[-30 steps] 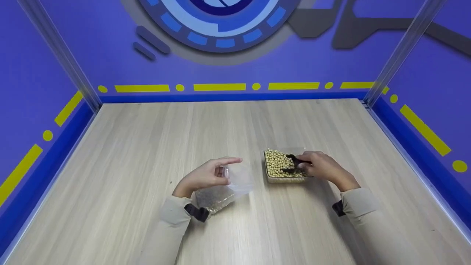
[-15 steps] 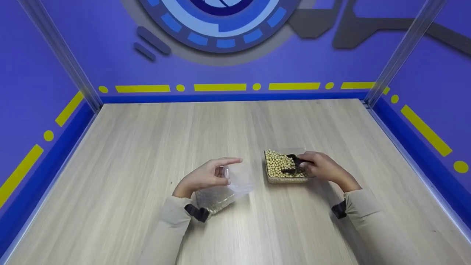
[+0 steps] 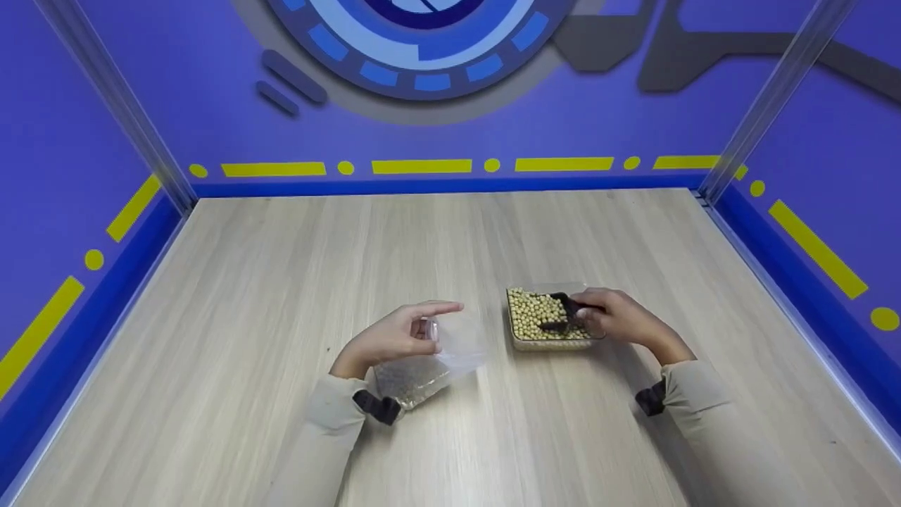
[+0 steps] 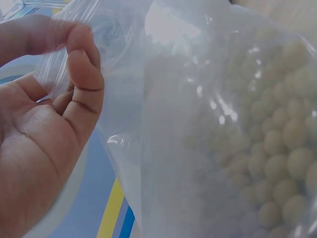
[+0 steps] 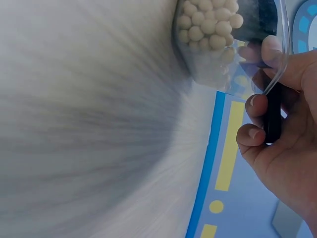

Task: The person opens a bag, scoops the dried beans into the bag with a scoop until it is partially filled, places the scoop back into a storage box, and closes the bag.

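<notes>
Blue walls (image 3: 436,141) edge the bench (image 3: 303,253); left hand (image 3: 387,339) clamps a bag (image 3: 415,384) left of the tub (image 3: 552,345); right hand (image 3: 626,320) grips the scoop (image 3: 572,307) inside.

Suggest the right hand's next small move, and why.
Perhaps lift the scoop toward the clear bag: the right hand grips the scoop among pale balls in the container, while the left hand holds the bag by its zip edge.

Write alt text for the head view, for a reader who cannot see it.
A right hand grips a black scoop in a clear tub of pale round beads, while the left hand holds a partly filled clear plastic bag near its mouth. Beneath is a wood-grain table; purple-blue walls with yellow markings surround it.
</notes>
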{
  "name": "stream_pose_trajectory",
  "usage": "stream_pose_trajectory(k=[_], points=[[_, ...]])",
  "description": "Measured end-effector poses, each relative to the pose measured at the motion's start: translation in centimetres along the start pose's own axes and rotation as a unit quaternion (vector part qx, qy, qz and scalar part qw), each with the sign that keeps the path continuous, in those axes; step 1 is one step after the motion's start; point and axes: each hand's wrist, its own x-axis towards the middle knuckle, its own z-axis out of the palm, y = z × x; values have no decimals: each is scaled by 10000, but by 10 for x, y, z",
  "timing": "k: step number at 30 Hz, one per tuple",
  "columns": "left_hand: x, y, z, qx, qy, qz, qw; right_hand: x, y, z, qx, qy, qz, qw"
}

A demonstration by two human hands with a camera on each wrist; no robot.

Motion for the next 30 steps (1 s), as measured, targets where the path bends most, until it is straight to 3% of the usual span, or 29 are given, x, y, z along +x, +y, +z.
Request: stream_pose_trajectory(k=[20,30], points=[[0,-1,0,315,-9,-5,9995,-1,9,-4,482,-216,237,9983],[-1,1,-1,124,-56,1,9999,-1,12,-5,657,-271,277,9971]])
